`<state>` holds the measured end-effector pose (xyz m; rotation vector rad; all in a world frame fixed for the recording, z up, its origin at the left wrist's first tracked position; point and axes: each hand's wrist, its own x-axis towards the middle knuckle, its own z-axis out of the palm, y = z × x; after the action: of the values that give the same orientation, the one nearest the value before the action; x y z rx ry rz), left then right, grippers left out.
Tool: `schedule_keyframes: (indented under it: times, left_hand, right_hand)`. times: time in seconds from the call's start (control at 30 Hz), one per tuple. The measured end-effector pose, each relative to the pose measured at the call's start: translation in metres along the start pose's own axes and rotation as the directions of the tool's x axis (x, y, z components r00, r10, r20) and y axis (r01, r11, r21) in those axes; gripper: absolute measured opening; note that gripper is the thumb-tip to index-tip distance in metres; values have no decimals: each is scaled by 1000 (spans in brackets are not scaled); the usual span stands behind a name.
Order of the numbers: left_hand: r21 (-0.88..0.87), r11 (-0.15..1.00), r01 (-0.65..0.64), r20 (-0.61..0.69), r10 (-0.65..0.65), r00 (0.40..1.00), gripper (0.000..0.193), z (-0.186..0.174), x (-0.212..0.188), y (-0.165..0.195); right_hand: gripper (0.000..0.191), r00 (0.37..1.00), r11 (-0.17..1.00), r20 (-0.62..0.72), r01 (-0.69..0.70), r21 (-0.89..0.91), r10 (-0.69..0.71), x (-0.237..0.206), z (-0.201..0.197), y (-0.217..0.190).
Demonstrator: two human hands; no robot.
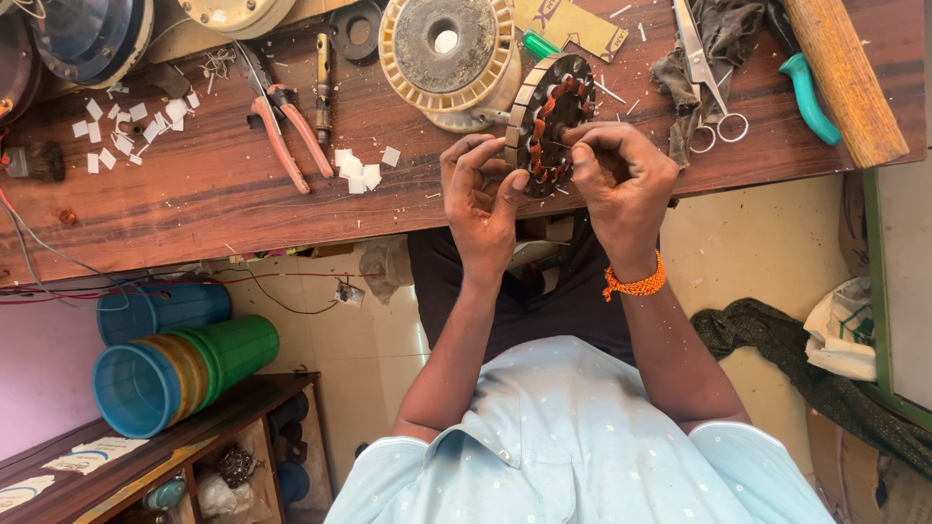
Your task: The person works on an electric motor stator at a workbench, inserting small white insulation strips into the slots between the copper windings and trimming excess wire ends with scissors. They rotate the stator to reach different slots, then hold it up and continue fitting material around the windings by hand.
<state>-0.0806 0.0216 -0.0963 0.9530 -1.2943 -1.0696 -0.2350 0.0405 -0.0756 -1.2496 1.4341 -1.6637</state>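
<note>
A round motor stator (549,118) with copper-coloured windings stands on its edge at the front edge of a wooden workbench (194,204). My left hand (481,194) grips its lower left rim, thumb and fingers curled around it. My right hand (621,180), with an orange thread band on its wrist, pinches the winding side of the stator from the right. A thin wire seems to run between my fingers and the windings. Both hands touch the stator.
On the bench lie red-handled pliers (286,136), scissors (707,73) on a dark cloth, a round yellowish disc (447,49), white paper scraps (361,171), a wooden handle (840,78) and a teal-handled tool (806,97). Stacked plastic buckets (175,374) lie below.
</note>
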Motion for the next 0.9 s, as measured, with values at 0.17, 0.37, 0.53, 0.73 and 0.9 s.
schedule_keyframes:
  times: [0.17,0.37,0.53,0.73,0.9]
  left_hand:
    - [19,1000,-3,-7,3,1000,40,0,0,-1]
    - [-23,999,22,1,-22,1000,40,-1,1,-1]
    - [-26,999,34,11,-34,999,41,-1,1,0]
    - [-39,998,44,27,-43,999,41,-2,3,2]
    - [-30,997,69,32,-68,997,53,-1,5,8]
  right_hand:
    - [16,997,988,14,76,-132,-75,2,1,-11]
    - [9,988,954,53,155,-255,-146,5,4,-23]
    - [10,972,895,108,235,-380,-209,9,4,-27]
    - [10,971,897,116,240,-371,-211,10,6,-28]
    - [10,971,884,109,240,-400,-214,10,9,-30]
